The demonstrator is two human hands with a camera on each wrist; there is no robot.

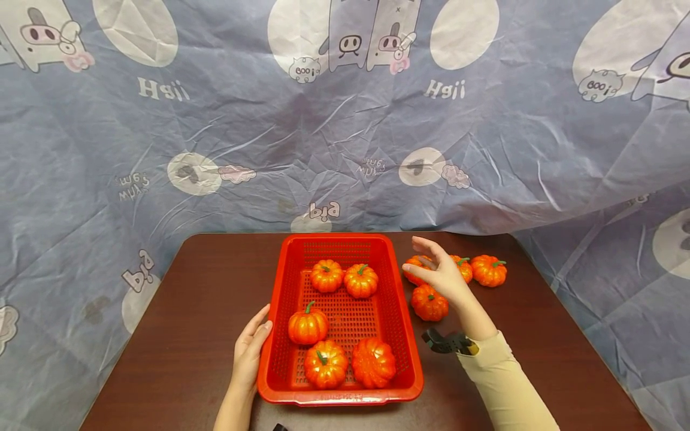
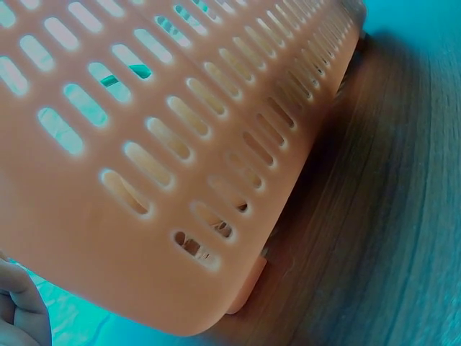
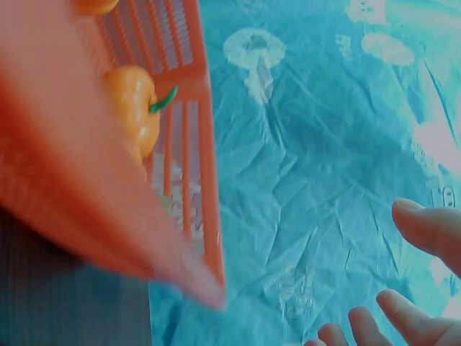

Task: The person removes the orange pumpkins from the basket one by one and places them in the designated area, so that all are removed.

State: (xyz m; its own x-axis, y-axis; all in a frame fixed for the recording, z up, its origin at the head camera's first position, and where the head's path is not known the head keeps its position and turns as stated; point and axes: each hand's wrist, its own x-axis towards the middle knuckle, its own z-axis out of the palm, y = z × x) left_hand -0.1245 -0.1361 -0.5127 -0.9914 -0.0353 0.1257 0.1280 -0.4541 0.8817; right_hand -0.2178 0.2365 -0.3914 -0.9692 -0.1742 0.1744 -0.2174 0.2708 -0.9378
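Note:
A red plastic basket [image 1: 341, 396] with slotted walls stands in the middle of the table and holds several orange toy pumpkins [image 1: 308, 327] with green stems. Against its left side rests my left hand [image 1: 249, 353], fingers and thumb on the outside of the wall. In the left wrist view, part of that hand [image 2: 21, 303] shows by the basket's corner. My right hand [image 1: 447, 278] hovers over loose pumpkins right of the basket, thumb and fingers spread with nothing between them. It partly hides the pumpkin [image 1: 415, 276] nearest the basket. In the right wrist view, its fingers [image 3: 407, 317] are extended.
Outside the basket, another pumpkin [image 1: 429, 303] sits close to its right wall, and one more [image 1: 489, 271] lies farther right. Dark brown wood forms the table [image 1: 183, 335]. A patterned grey-blue cloth [image 1: 302, 131] hangs behind and around it.

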